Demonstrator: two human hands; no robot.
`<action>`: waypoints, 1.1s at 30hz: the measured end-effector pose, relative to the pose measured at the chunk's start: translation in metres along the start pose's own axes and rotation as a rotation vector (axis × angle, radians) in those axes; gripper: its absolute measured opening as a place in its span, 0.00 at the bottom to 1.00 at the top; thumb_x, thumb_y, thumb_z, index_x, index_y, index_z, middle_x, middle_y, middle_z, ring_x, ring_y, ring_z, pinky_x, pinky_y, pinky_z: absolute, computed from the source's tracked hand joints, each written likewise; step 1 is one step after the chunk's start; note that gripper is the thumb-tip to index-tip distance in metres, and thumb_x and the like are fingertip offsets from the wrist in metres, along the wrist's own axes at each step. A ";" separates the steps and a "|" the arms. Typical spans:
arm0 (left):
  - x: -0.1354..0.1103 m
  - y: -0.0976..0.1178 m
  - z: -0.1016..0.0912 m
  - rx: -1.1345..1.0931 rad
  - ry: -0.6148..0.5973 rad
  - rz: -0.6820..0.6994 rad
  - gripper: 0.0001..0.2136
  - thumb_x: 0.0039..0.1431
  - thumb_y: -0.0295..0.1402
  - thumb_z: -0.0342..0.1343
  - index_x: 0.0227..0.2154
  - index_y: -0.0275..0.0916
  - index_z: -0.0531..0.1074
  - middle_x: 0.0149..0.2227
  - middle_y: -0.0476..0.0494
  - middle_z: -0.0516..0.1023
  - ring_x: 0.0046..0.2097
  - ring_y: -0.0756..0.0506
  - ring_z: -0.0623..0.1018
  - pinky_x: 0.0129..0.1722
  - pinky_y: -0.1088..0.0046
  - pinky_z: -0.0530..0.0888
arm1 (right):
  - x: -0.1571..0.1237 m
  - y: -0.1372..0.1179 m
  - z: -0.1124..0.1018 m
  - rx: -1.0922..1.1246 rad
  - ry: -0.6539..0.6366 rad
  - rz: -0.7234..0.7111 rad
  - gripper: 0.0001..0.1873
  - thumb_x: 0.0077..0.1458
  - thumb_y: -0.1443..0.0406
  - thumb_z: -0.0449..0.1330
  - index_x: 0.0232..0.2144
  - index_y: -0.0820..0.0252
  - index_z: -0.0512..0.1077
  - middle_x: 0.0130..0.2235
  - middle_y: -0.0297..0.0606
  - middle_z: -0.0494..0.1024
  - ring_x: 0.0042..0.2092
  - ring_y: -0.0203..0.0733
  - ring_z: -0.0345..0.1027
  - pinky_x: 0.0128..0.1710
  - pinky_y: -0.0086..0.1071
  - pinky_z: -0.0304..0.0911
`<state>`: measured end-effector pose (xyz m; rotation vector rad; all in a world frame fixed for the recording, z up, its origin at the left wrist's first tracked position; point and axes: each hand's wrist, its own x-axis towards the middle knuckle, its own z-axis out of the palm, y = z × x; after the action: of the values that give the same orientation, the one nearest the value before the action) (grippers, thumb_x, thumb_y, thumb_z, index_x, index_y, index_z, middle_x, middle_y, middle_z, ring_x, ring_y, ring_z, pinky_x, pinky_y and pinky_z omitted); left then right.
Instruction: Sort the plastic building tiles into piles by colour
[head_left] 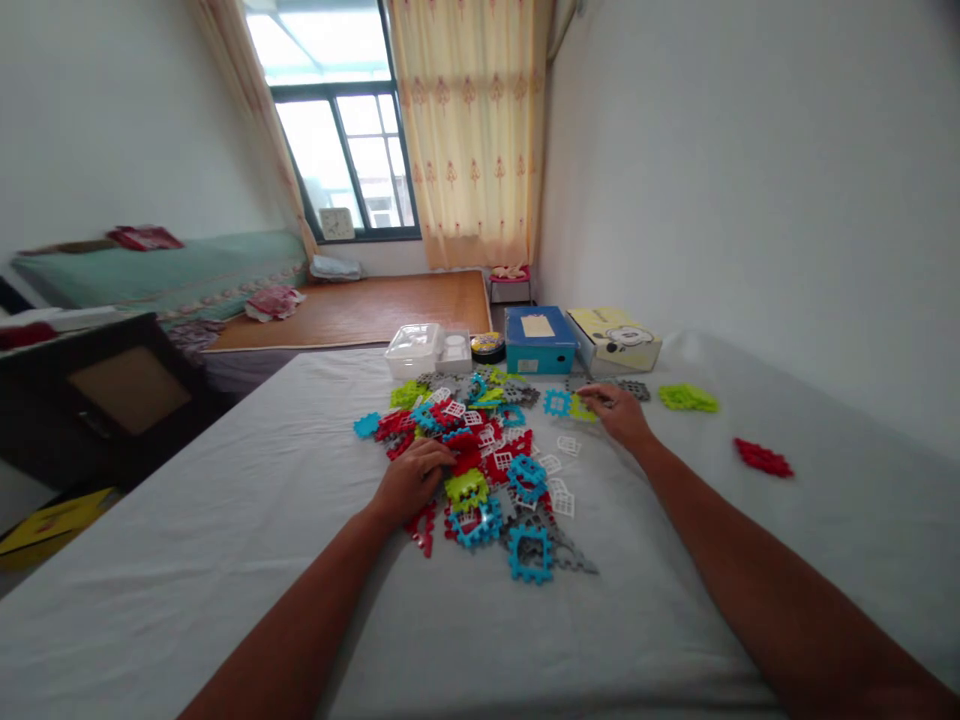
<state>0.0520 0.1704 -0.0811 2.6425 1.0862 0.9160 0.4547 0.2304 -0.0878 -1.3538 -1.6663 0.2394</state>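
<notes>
A heap of flat plastic interlocking tiles [480, 450] in red, blue, lime, grey and white lies on a bed covered with a grey sheet [225, 560]. My left hand [411, 480] rests on the heap's left edge, fingers curled over red pieces; what it grips is hidden. My right hand [619, 412] reaches to the heap's far right side, fingertips pinched on a lime tile [581, 409] next to a blue tile [556, 402].
A lime stack [688, 398] and a red stack [763, 458] lie apart on the right. Clear plastic boxes [414, 347], a blue box [539, 340] and a yellow cartoon box [615, 338] line the far edge. White wall runs along the right; another bed stands at left.
</notes>
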 end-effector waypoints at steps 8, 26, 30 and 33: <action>0.003 -0.008 0.000 0.044 -0.007 0.027 0.13 0.59 0.26 0.48 0.37 0.43 0.78 0.41 0.46 0.79 0.44 0.45 0.76 0.46 0.67 0.74 | 0.008 0.084 -0.086 -0.113 0.608 0.478 0.20 0.46 0.55 0.57 0.37 0.64 0.75 0.32 0.43 0.79 0.33 0.44 0.72 0.34 0.35 0.66; 0.012 0.044 0.003 -0.114 0.141 -0.176 0.21 0.64 0.38 0.50 0.59 0.41 0.63 0.48 0.41 0.77 0.39 0.48 0.78 0.35 0.73 0.75 | -0.028 -0.095 0.007 0.624 -0.470 0.035 0.15 0.51 0.55 0.64 0.38 0.57 0.75 0.33 0.34 0.79 0.29 0.33 0.69 0.28 0.27 0.63; 0.015 0.055 0.011 -0.210 0.069 -0.194 0.19 0.63 0.39 0.53 0.55 0.42 0.67 0.44 0.44 0.79 0.33 0.50 0.78 0.30 0.76 0.74 | -0.041 -0.114 0.034 0.592 -0.581 -0.080 0.14 0.53 0.55 0.63 0.39 0.57 0.75 0.35 0.36 0.79 0.35 0.37 0.72 0.34 0.30 0.66; 0.012 0.049 0.009 -0.159 0.156 -0.151 0.13 0.63 0.39 0.52 0.46 0.41 0.73 0.43 0.45 0.79 0.41 0.47 0.78 0.38 0.73 0.75 | -0.025 -0.090 0.028 0.526 -0.439 -0.048 0.15 0.52 0.55 0.63 0.38 0.58 0.75 0.33 0.35 0.79 0.33 0.37 0.71 0.32 0.29 0.66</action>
<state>0.0929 0.1436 -0.0656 2.3593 1.1748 1.1403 0.3732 0.1872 -0.0572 -0.8979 -1.8110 0.9309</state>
